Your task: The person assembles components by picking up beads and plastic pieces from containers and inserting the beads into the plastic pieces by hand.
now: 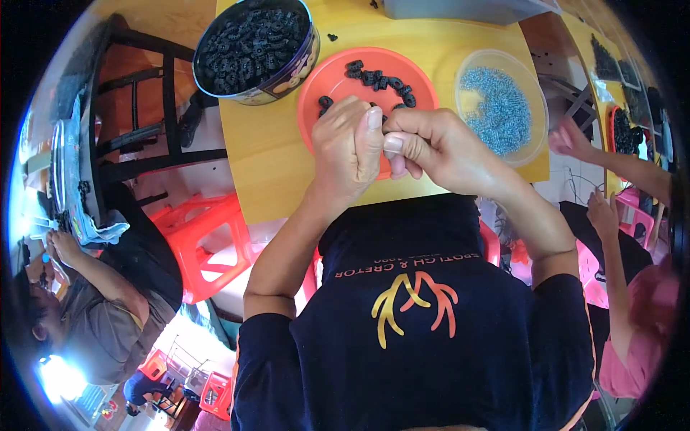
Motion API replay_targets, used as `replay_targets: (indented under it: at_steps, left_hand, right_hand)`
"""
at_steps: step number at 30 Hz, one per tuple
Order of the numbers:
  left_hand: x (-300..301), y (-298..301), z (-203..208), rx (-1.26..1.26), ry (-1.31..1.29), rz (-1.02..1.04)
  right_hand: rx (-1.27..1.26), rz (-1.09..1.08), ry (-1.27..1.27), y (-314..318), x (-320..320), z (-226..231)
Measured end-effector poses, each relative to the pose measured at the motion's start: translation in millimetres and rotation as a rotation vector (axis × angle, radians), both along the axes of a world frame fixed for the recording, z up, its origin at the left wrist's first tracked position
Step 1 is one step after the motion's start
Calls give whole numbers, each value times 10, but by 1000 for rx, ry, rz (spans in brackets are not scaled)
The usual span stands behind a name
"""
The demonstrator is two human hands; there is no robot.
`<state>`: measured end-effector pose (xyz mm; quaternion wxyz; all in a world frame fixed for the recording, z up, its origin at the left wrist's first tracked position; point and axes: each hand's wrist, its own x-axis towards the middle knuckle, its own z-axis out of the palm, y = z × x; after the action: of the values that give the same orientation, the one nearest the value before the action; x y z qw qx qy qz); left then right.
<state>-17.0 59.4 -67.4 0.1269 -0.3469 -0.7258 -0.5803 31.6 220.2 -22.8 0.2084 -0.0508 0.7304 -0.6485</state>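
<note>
Over the near part of a red-orange plastic plate (334,68), my two hands meet with their fingers closed. My left hand (343,144) is curled into a fist with the thumb lying along the top. Against it presses my right hand (438,147), its thumb and forefinger pinched together. Whatever is between the fingers is hidden; I cannot make it out. Several small black plastic parts (372,77) lie on the plate in a curved row beyond my hands, and another black part (325,102) lies beside my left hand.
A round tin (305,63) heaped with black parts stands at left. On the right, a clear bowl (539,108) holds many tiny blue-silver pieces. A grey bin (460,8) sits at the yellow table's (280,172) far edge. Co-workers sit on both sides; a red stool (208,244) stands left.
</note>
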Motion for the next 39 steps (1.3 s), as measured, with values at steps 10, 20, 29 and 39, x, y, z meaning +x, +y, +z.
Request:
replay_targets:
  at_steps: [10, 20, 29, 39]
  left_hand:
    - [-2, -35, -154, 20, -376, -16]
    - [30, -135, -90, -1, -632, 138]
    - [58, -93, -20, -55, -305, 160]
    - [177, -34, 62, 83, -934, 60]
  right_hand:
    - [134, 6, 36, -68, -75, -136]
    - [34, -120, 71, -30, -11, -262]
    - [330, -174, 581, -189, -9, -275]
    - [554, -194, 1043, -223, -92, -441]
